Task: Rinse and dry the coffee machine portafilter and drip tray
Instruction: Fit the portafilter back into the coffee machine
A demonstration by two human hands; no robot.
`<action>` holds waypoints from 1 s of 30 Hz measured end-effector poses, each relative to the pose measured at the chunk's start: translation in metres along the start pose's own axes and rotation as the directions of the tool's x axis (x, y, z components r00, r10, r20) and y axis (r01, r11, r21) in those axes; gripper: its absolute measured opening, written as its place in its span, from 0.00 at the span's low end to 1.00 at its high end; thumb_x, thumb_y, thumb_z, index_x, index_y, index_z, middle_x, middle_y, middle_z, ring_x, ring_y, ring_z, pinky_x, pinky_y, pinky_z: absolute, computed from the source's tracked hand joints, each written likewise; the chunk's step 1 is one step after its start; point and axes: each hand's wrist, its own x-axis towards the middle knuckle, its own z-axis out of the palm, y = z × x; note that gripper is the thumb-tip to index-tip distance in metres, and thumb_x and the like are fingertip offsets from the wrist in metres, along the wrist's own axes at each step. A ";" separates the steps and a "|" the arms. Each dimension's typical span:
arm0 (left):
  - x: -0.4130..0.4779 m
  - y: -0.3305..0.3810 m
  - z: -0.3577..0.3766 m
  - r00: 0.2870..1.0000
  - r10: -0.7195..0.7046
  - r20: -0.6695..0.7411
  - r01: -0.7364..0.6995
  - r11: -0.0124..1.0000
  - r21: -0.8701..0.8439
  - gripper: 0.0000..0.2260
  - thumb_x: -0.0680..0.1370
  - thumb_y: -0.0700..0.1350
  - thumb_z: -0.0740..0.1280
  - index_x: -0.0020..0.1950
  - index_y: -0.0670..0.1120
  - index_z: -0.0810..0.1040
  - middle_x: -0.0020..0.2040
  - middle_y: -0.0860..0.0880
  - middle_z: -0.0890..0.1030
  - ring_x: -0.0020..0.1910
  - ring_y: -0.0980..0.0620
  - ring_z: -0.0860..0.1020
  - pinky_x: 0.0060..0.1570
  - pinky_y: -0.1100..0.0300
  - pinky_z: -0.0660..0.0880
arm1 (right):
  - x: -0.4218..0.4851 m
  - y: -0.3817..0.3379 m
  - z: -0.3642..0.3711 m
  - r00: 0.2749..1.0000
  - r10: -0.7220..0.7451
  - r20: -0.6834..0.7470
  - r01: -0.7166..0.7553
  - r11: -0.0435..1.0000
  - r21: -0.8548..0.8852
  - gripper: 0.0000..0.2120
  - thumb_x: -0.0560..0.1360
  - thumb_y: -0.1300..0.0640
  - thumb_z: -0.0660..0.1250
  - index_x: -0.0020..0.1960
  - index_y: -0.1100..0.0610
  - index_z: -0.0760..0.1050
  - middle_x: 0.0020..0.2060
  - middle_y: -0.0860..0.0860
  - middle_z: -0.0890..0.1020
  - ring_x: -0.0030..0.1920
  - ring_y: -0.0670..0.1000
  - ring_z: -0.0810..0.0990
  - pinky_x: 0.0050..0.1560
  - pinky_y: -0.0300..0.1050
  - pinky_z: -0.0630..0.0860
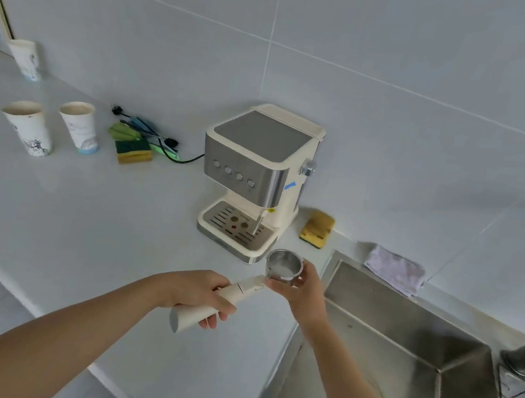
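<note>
Hands hold portafilter (240, 294): left hand (200, 294) grips handle, right hand (303, 287) cups basket, hiding its underside.

Head view, steeply down over counter (105, 259)

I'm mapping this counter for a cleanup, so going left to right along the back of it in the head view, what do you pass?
Paper cups → green-and-yellow sponge → coffee machine → yellow sponge → cloth at the sink edge.
</note>
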 end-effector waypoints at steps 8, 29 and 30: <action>-0.021 -0.043 -0.085 0.974 -0.028 -0.225 0.141 0.852 0.505 0.15 0.72 0.47 0.69 0.53 0.48 0.66 0.42 0.52 0.72 0.30 0.54 0.73 0.32 0.63 0.70 | 0.019 -0.028 0.100 0.998 0.047 -0.038 -0.045 0.998 0.035 0.26 0.64 0.62 0.76 0.57 0.54 0.68 0.47 0.44 0.75 0.45 0.43 0.74 0.40 0.31 0.72; 0.071 -0.061 -0.225 0.962 0.123 -0.242 0.106 0.652 0.751 0.08 0.73 0.43 0.64 0.48 0.47 0.65 0.44 0.49 0.73 0.42 0.49 0.73 0.39 0.61 0.68 | 0.117 -0.132 0.077 0.777 -0.507 -0.373 0.147 0.722 -0.676 0.28 0.72 0.41 0.52 0.64 0.57 0.71 0.65 0.59 0.68 0.62 0.59 0.67 0.59 0.47 0.64; 0.076 -0.062 -0.229 0.965 0.126 -0.229 0.096 0.645 0.758 0.08 0.73 0.43 0.64 0.48 0.47 0.65 0.44 0.49 0.73 0.43 0.48 0.73 0.40 0.60 0.68 | 0.123 -0.136 0.077 0.799 -0.460 -0.388 0.073 0.714 -0.696 0.26 0.75 0.42 0.54 0.67 0.54 0.69 0.68 0.58 0.66 0.65 0.59 0.65 0.62 0.49 0.63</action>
